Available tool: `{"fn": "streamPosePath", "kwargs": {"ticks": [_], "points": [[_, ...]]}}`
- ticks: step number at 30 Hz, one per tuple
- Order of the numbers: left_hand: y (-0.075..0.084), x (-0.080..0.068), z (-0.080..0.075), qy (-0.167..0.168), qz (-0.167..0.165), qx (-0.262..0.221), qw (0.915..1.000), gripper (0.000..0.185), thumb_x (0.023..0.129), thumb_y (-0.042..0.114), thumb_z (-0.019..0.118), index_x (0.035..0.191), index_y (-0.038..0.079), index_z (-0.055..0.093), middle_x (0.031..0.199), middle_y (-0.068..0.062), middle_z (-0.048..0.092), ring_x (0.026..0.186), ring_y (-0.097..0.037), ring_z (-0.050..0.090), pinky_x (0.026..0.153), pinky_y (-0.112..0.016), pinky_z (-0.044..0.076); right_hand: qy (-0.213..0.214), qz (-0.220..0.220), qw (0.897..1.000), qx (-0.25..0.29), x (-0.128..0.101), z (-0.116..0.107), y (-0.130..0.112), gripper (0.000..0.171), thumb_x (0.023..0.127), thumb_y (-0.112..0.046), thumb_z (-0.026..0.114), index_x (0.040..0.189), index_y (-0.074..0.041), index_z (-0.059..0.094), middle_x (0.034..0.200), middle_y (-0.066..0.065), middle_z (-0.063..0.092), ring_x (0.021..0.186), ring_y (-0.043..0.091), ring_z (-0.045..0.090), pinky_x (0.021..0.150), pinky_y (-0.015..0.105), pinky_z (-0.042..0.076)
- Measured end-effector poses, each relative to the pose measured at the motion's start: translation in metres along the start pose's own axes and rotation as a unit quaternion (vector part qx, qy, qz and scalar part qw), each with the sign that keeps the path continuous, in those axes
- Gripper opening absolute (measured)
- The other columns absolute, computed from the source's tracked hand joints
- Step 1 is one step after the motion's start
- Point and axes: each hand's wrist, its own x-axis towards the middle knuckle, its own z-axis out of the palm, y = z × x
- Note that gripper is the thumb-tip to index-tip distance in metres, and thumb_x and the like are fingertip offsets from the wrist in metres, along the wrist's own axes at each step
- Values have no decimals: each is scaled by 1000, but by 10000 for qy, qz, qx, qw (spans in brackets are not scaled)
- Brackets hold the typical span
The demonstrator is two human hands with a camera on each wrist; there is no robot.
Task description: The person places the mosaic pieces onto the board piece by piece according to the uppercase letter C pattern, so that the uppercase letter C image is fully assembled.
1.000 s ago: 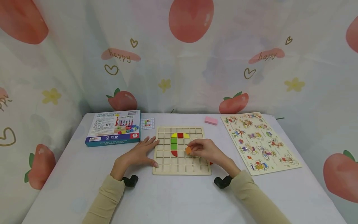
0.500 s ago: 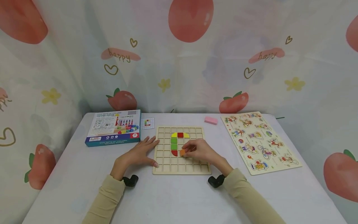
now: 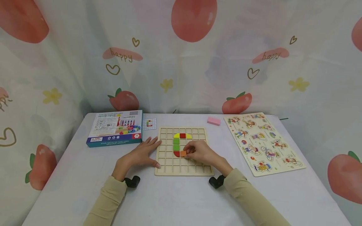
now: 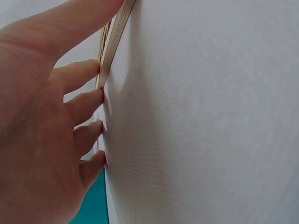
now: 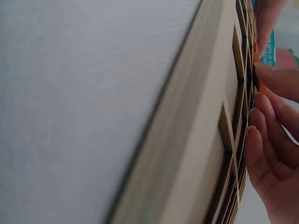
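A wooden grid board (image 3: 169,171) lies on the table. My right hand (image 3: 201,153) pinches an orange square tile (image 3: 183,153) between thumb and index finger. That tile is beside a red quarter-round tile (image 3: 176,154), at one of the board's cells; the right wrist view shows it edge-on, and I cannot tell whether it sits fully in. Two green tiles (image 3: 176,144) stand in a column above the red one. Over them are a yellow quarter-round (image 3: 176,136), a red square (image 3: 182,136) and another yellow quarter-round (image 3: 189,136). My left hand (image 3: 139,156), fingers spread, touches the board's left edge.
A small pattern card (image 3: 150,124) lies behind the board, next to a boxed bead set (image 3: 114,128) at left. A pink block (image 3: 213,121) is at the back. To the right lies a wooden picture puzzle (image 3: 263,144). A printed curtain hangs behind the table.
My right hand has moved left over the board with the orange tile, then lowered it beside the red quarter-round; the tile now looks flatter. My left hand has stayed at the board's edge.
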Motion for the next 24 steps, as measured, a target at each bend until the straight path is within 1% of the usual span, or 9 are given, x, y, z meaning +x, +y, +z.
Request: {"fn": "streamPosePath", "kwargs": {"ticks": [7, 11, 13, 19, 24], "points": [[-1, 0, 0, -14, -4, 3, 10000, 106, 79, 48, 86, 164, 20, 28, 174, -6, 13, 161, -37, 0, 128, -61, 6, -46, 12, 9999, -117, -1, 3, -2, 19, 85, -8, 84, 102, -5, 75, 81, -2, 66, 75, 10, 58, 69, 22, 51], [0, -1, 0, -24, -23, -2, 10000, 106, 79, 47, 86, 164, 20, 29, 174, -6, 13, 161, -37, 0, 128, -61, 6, -53, -26, 10000, -67, -2, 4, 1, 19, 86, -9, 83, 103, -5, 75, 81, -2, 66, 75, 9, 58, 70, 22, 51], [0, -1, 1, -30, -24, 0, 10000, 105, 80, 47, 86, 164, 19, 29, 174, -7, 13, 161, -37, 0, 128, -61, 6, -39, -12, 10000, 45, -4, 4, 2, 19, 86, -9, 83, 104, -6, 75, 83, -2, 66, 77, 10, 59, 71, 22, 52], [1, -1, 1, -65, -62, 12, 10000, 106, 80, 49, 85, 164, 21, 28, 174, -5, 12, 161, -35, -1, 128, -60, 5, 168, 104, 9993, 304, -15, -6, 9, 19, 89, -8, 78, 108, -8, 76, 90, -2, 70, 84, 12, 62, 78, 25, 55], [2, 0, 0, -49, -63, -24, 10000, 106, 80, 48, 85, 164, 22, 27, 174, -4, 12, 161, -35, -2, 128, -60, 5, 277, 266, 9987, 345, -25, -18, 18, 23, 91, -16, 78, 113, -9, 76, 94, -1, 70, 85, 14, 60, 77, 25, 53]]}}
